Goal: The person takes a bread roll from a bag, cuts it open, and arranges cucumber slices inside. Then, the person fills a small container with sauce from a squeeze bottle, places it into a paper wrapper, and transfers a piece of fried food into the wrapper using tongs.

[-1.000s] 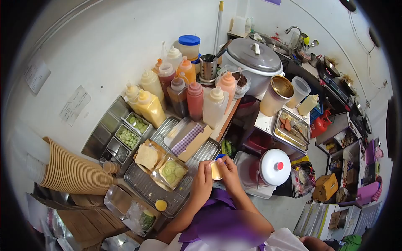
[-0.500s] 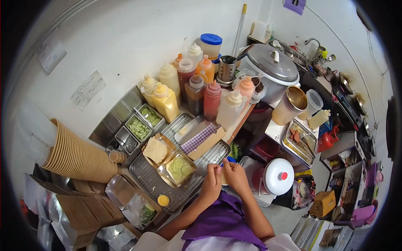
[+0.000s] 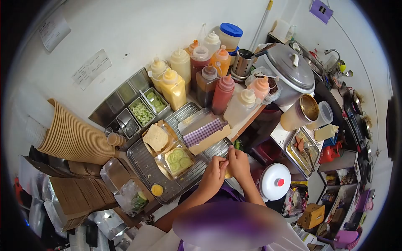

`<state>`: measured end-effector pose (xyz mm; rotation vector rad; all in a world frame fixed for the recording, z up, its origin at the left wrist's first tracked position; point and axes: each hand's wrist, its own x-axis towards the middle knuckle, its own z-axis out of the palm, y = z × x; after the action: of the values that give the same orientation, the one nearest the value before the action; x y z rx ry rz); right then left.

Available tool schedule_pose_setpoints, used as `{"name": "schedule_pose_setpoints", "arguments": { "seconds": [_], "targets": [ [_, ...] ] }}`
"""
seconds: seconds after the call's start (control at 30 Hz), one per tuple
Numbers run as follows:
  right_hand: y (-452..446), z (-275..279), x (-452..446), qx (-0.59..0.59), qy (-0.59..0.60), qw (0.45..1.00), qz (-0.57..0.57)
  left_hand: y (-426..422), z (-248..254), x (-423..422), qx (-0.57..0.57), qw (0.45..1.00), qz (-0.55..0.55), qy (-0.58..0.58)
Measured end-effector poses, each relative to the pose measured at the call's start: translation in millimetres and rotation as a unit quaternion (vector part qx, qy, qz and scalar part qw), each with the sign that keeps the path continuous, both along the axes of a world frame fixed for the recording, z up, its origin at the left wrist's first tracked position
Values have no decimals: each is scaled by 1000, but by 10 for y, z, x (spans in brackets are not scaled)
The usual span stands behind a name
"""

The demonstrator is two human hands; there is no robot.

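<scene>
My left hand [image 3: 213, 171] and my right hand [image 3: 237, 164] meet over the near edge of a metal tray [image 3: 184, 196], fingers closed together. Something small and yellowish shows between them, too hidden to name. Ahead on the tray's rack, an open box holds a slice of bread [image 3: 156, 139], and beside it lies another slice topped with cucumber slices [image 3: 179, 160]. Behind these is a paper food box with a purple checked lining [image 3: 203, 134]. A small cup of yellow sauce [image 3: 157, 190] sits at the tray's near left corner.
Squeeze bottles [image 3: 172, 90] crowd the back of the counter. Metal bins of chopped cucumber [image 3: 141, 113] stand left of them, near stacked paper cups [image 3: 79, 136]. A large lidded pot [image 3: 289, 62] is at the back right; a white-lidded container [image 3: 274, 182] stands right of my hands.
The view has tilted and shifted, and my head leans further forward. My hands stay together with fingers closed. The bread, cucumber and boxes keep their places on the tray.
</scene>
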<state>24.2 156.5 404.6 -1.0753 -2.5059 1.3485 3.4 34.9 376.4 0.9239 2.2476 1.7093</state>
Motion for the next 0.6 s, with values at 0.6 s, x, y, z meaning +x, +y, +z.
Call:
{"name": "schedule_pose_setpoints", "arguments": {
  "seconds": [0.6],
  "targets": [
    [364, 223, -534, -53, -6, 996, 66, 167, 136, -306, 141, 972, -60, -176]
  ]
}}
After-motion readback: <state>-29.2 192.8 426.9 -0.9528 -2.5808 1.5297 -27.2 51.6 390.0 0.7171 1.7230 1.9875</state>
